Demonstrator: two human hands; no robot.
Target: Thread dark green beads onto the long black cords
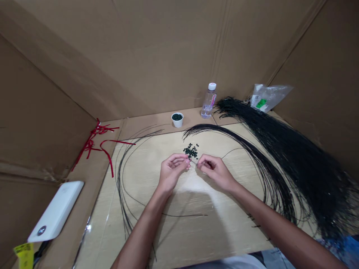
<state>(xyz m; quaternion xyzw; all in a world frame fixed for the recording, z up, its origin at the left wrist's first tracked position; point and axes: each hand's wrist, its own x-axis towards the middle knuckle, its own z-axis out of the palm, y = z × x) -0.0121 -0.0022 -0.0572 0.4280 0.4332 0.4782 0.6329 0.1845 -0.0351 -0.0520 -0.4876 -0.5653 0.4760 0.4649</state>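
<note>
My left hand (174, 171) is closed in a pinch over the middle of the board; what sits between its fingertips is too small to make out. Facing it, my right hand (215, 170) pinches a thin dark cord (194, 162) that spans the short gap to the left fingertips. A thin strand (232, 151) curves away to the right behind the right hand. Just beyond the left fingertips lies a loose pile of small black pieces (191, 150). Several loose dark cords (120, 179) arc across the board left of my left arm.
A white cup of dark pieces (177, 121) and a water bottle (209, 101) stand at the back. Bundles of black cords (269, 164) (303, 160) fill the right side, near a plastic bag (269, 98). Red ribbons (108, 157) and a white power bank (57, 211) lie left. Cardboard walls (157, 56) surround the board.
</note>
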